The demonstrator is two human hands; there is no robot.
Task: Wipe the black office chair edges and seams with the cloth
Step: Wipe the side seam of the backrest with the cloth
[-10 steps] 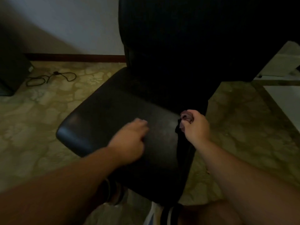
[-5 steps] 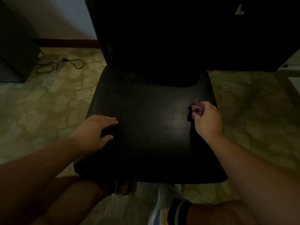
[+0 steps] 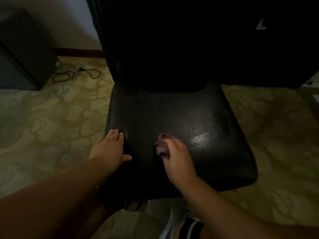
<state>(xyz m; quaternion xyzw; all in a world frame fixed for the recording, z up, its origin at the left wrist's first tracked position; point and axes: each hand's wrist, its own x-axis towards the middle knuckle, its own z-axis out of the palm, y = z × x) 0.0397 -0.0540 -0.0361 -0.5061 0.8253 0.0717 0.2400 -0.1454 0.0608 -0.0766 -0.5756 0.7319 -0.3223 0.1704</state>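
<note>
Head camera, looking straight down onto the black office chair (image 3: pixel 172 121), its seat filling the middle of the shot and the dark backrest rising behind it. The left hand (image 3: pixel 108 150) lies flat on the seat's left edge, fingers (image 3: pixel 114 133) straight and spread, thumb out toward the middle, gripping nothing. The right hand (image 3: pixel 176 161) is down on the seat's front half, just beside the left, its fingers curled tight round a bunched cloth (image 3: pixel 161 147), pinkish and pale, which pokes out past the knuckles and touches the leather. A shiny patch on the seat sits just right of that hand. Patterned floor (image 3: pixel 51 126) spreads all around; a dark cabinet (image 3: pixel 22 54) stands at upper left with a black cable (image 3: pixel 76 75) looped on the floor beside it. A striped sock and shoe (image 3: pixel 188 226) show at the bottom edge.
</note>
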